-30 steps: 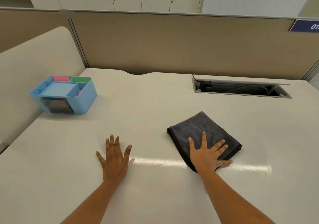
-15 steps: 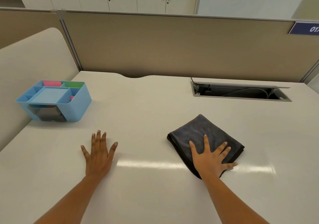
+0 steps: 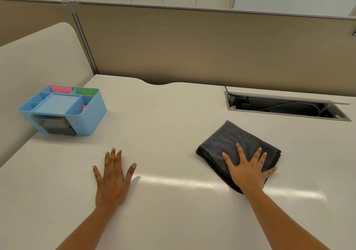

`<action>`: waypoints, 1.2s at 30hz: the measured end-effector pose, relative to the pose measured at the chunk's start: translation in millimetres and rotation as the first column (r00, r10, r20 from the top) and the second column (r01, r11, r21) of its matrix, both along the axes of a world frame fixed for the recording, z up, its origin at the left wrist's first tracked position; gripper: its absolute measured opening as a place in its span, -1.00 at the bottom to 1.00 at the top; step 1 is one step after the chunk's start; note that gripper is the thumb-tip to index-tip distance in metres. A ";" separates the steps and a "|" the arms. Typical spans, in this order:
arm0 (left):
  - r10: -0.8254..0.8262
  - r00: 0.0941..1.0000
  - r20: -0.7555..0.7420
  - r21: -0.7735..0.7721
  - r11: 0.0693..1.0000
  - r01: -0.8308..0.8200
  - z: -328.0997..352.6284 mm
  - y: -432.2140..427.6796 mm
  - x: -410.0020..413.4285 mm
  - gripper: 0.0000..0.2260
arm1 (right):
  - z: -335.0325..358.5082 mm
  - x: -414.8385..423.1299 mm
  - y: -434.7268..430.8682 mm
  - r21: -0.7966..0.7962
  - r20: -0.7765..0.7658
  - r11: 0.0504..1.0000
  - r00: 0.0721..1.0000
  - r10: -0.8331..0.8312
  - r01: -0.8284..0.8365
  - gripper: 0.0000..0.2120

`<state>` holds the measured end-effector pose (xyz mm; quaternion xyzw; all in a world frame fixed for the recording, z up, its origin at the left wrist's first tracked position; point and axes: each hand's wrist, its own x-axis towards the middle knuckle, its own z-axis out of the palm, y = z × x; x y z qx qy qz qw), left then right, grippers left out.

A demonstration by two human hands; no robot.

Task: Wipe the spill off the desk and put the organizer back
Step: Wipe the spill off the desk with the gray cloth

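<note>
One view only, head-worn, wide-angle; faces forward and down over the desk (image 3: 173,115); left hand (image 3: 111,180) and right hand (image 3: 248,172) near, low in frame; partition (image 3: 192,47) farthest, across the top.

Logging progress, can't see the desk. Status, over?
Left hand flat on desk, open. Right hand pressing folded grey cloth, fingers spread. Blue organizer far left, untouched. Nothing between cloth and organizer.

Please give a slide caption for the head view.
Right hand presses folded grey cloth on desk; left hand flat; blue organizer at far left.
</note>
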<state>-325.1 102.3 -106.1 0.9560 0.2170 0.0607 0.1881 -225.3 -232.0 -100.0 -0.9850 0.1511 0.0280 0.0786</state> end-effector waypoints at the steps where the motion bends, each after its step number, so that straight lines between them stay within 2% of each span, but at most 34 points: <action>1: 0.000 1.000 -0.001 0.002 1.000 0.000 0.8 0.0 -0.4 -0.19 | 0.0 4.2 1.2 -0.002 0.001 1.000 1.000 0.008 -0.008 -0.19; 4: 0.005 1.000 -0.004 0.014 1.000 -0.005 1.9 -1.3 -1.2 -0.01 | 1.9 15.8 5.6 0.002 -0.001 1.000 1.000 0.020 -0.020 -0.18; 6: 0.009 1.000 -0.016 0.035 0.999 -0.009 1.9 -1.5 -1.2 0.02 | 2.8 24.0 12.0 0.009 -0.009 1.000 1.000 0.022 -0.021 -0.18; 20: -0.015 0.999 -0.035 0.039 0.999 0.016 6.7 -2.6 -1.4 0.01 | 11.9 71.0 94.8 0.031 0.000 0.992 0.992 0.125 -0.125 -0.26; 36: -0.030 0.999 -0.017 0.038 0.999 0.030 4.2 2.5 0.0 -0.05 | 6.0 81.7 205.0 0.025 0.055 0.932 0.932 0.359 -0.361 -0.26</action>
